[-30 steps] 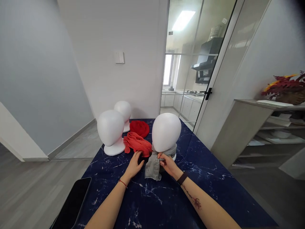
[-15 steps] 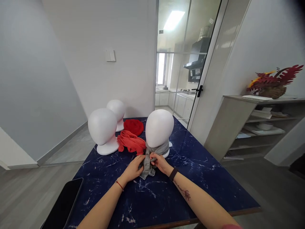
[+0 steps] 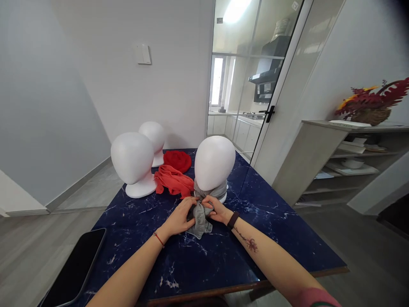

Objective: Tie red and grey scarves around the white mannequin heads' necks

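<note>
A grey scarf is wrapped round the neck of the white mannequin head on the right, its ends hanging in front onto the table. My left hand grips the scarf from the left, just below the chin. From the right, my right hand pinches the fabric close to where it gathers. The fingertips of both hands are partly hidden in the folds. A crumpled coral-red scarf lies just left of this head.
Two more white heads, one nearer and one farther, stand at the left on the dark blue marbled table. A red beret lies behind the coral scarf. A black phone is at the left edge. A shelf stands right.
Both hands stay on the grey scarf at the front of the neck. The hanging ends have shifted slightly and spread more. The whole view has tilted a little.
</note>
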Demonstrator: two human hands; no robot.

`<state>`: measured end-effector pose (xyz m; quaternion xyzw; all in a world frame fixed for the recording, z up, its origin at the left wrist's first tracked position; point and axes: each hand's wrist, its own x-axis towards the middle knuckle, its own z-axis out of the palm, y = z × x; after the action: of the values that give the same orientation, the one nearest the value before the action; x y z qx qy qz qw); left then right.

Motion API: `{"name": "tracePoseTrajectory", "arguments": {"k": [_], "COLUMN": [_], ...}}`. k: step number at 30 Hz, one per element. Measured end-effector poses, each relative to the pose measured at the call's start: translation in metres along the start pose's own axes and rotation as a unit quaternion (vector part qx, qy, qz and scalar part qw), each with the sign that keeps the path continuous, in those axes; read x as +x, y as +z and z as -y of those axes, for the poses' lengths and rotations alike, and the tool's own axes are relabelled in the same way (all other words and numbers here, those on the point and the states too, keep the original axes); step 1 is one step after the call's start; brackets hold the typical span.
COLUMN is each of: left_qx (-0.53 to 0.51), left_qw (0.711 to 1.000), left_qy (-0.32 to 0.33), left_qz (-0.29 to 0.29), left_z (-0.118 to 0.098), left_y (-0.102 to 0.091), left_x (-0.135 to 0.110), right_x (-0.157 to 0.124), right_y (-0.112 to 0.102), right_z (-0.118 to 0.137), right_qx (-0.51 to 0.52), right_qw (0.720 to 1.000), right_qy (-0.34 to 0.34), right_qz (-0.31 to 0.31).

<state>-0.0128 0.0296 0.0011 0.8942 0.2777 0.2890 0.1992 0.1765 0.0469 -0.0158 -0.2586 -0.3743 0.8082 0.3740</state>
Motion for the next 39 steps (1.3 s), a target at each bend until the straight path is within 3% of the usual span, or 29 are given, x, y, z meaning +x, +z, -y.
{"name": "tracePoseTrajectory", "arguments": {"k": [8,12,23,29,35,39], "left_qx": [0.092,0.141,0.194,0.193,0.128,0.155], "left_qw": [0.995,0.99,0.979,0.976,0.99,0.987], "left_qy": [-0.012,-0.003,-0.065,-0.096,-0.051,-0.032], "left_qz": [0.038,0.027,-0.023,-0.038,-0.021,0.006], "left_z": [0.002,-0.001,0.002,0.02,0.021,0.017], "left_y": [0.009,0.007,-0.003,0.0,-0.003,-0.005], "left_x": [0.007,0.009,0.005,0.001,0.002,0.003], "right_x": [-0.001,-0.001,0.006,0.002,-0.002,0.002], "right_y": [-0.001,0.001,-0.014,-0.01,-0.002,-0.007], "right_z": [0.006,0.005,0.01,0.015,0.013,0.009], "right_qx": [-0.012,-0.029,-0.008,0.032,0.053,0.068], "right_qw": [1.0,1.0,0.973,0.963,0.969,0.961], "right_qy": [0.008,-0.01,-0.134,-0.159,-0.14,-0.147], "right_qz": [0.015,-0.005,-0.188,-0.217,-0.195,-0.225]}}
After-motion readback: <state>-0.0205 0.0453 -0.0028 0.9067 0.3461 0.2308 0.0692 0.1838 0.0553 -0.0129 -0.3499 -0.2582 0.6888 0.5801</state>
